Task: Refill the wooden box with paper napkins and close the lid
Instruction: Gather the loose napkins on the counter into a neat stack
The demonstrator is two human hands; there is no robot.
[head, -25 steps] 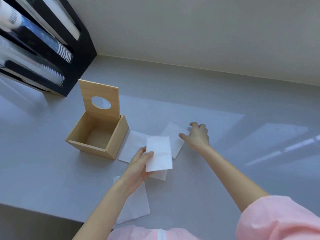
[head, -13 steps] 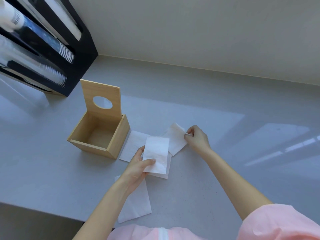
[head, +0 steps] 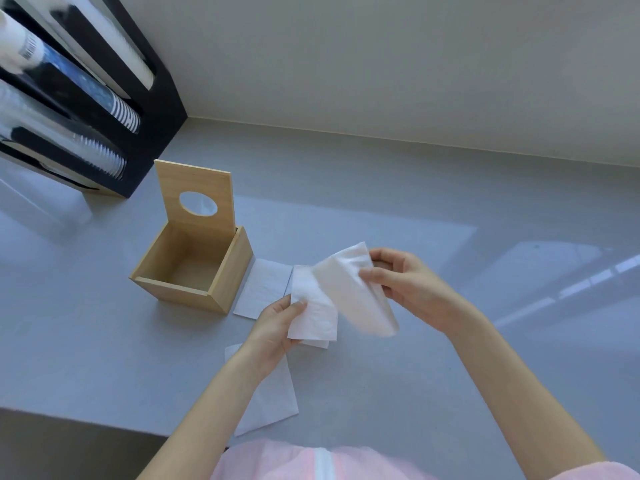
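The wooden box (head: 221,282) stands on the grey counter with nothing inside it. Its lid (head: 173,181), with a round hole, stands upright at the back. My left hand (head: 273,327) pinches a small stack of white napkins (head: 313,313) just right of the box, above the counter. My right hand (head: 408,285) holds another white napkin (head: 360,292) lifted off the counter, its lower edge hanging over the stack. One napkin (head: 263,289) lies flat beside the box, and another napkin (head: 273,393) lies under my left forearm.
A black dispenser rack (head: 104,109) with stacked cups stands at the back left against the wall. The counter's front edge (head: 86,420) runs along the lower left. A pink sleeve (head: 311,462) shows at the bottom.
My right hand has picked the far napkin off the counter and brought it left toward the stack. My left hand has kept its napkins, shifted slightly.
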